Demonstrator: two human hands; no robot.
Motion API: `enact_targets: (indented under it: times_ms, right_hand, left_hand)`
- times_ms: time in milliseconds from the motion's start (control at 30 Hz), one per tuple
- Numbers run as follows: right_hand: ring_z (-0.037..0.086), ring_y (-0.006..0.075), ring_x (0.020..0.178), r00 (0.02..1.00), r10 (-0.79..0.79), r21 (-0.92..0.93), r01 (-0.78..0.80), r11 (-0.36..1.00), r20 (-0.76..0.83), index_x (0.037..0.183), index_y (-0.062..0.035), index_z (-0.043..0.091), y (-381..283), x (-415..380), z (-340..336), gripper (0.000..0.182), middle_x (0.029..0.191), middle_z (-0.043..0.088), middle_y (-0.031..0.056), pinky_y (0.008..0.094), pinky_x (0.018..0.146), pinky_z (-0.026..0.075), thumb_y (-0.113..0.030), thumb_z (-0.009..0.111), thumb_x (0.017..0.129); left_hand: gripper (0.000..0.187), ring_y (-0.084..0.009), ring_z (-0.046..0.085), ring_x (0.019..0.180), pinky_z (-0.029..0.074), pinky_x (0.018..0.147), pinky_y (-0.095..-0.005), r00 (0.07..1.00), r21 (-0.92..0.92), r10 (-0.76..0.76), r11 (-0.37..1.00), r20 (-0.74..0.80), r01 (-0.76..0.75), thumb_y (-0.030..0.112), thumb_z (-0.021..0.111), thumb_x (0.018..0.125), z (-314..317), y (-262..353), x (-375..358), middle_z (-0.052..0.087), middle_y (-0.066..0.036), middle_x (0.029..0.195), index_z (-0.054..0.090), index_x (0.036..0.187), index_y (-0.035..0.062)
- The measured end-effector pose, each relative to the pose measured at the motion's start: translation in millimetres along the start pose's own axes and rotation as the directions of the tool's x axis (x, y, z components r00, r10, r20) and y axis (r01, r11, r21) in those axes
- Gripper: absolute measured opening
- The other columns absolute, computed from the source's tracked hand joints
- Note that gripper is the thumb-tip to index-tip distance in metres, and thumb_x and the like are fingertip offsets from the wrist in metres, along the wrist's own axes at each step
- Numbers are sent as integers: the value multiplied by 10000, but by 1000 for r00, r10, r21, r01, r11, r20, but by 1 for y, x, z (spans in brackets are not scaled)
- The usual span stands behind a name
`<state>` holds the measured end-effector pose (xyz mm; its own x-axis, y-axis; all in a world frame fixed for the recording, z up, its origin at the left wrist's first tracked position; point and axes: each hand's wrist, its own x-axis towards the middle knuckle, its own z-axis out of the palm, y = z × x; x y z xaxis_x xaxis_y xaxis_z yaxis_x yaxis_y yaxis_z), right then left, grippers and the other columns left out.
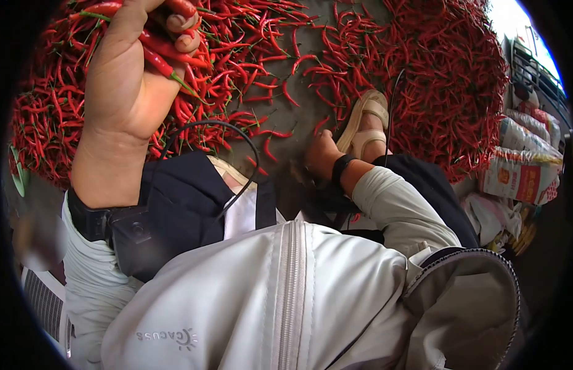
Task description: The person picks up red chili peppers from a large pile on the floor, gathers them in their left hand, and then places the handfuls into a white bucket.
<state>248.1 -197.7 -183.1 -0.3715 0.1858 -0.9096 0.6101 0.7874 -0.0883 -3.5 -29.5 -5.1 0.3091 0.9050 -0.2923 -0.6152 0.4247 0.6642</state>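
Observation:
My left hand (135, 80) is raised at the upper left, palm up, with its fingers curled round several red chilies (157, 55) with green stems. Behind and below it lies a large heap of red chilies (58, 117). My right hand (323, 152) is low between my feet, beside a sandal (371, 114); its fingers are mostly hidden and blurred. One red chili (321, 125) lies just above that hand. A black band (343, 168) is round the right wrist.
Another large chili heap (446, 92) covers the right side. Dark floor (292, 129) shows between the heaps, with scattered chilies. Stacked printed sacks (520, 176) stand at the far right. A black cable (249, 142) loops beside my left forearm.

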Motion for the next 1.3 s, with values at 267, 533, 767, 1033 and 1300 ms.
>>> enact_targets:
  times_ms: [267, 533, 767, 1033, 1300]
  right_hand:
    - [633, 249, 842, 987, 53, 295, -6, 956, -151, 925, -114, 635, 10, 23, 66, 178, 891, 650, 78, 368, 661, 489, -167, 539, 786]
    - [624, 297, 800, 983, -17, 412, 92, 907, -181, 836, -56, 640, 28, 30, 67, 167, 831, 639, 127, 367, 675, 507, -85, 552, 697]
    - [594, 333, 784, 486, 653, 789, 140, 598, -581, 843, -87, 633, 142, 56, 35, 195, 811, 609, 160, 408, 683, 486, -121, 569, 662]
    - [569, 317, 822, 246, 620, 666, 218, 713, -745, 901, -75, 610, 147, 26, 2, 235, 881, 576, 137, 374, 707, 477, -19, 548, 682]
    - [574, 332, 912, 734, 401, 652, 75, 754, -548, 1128, -148, 527, 131, 65, 5, 482, 974, 588, 160, 408, 788, 472, -91, 565, 651]
  left_hand:
    - [110, -68, 436, 629, 362, 563, -220, 995, -7, -4, 1000, -97, 4, 132, 545, 863, -3, 0, -3, 568, -46, 858, 571, 885, 27]
    - [98, -62, 446, 636, 365, 568, -223, 995, 15, 21, 1000, -102, -20, 130, 557, 850, -2, -1, -5, 569, -31, 845, 572, 874, 36]
    - [90, -62, 446, 632, 370, 575, -222, 994, 28, 18, 999, -103, -16, 125, 561, 845, -1, -2, -5, 581, -28, 838, 577, 871, 40]
    - [100, -96, 525, 719, 411, 603, -230, 987, 73, -59, 995, -151, 71, 145, 574, 843, 1, -8, -1, 598, -26, 833, 585, 896, 60]
    - [79, -133, 576, 766, 455, 718, -296, 967, -101, -131, 989, -218, 112, 166, 576, 831, -14, -18, 14, 608, -26, 769, 584, 828, 87]
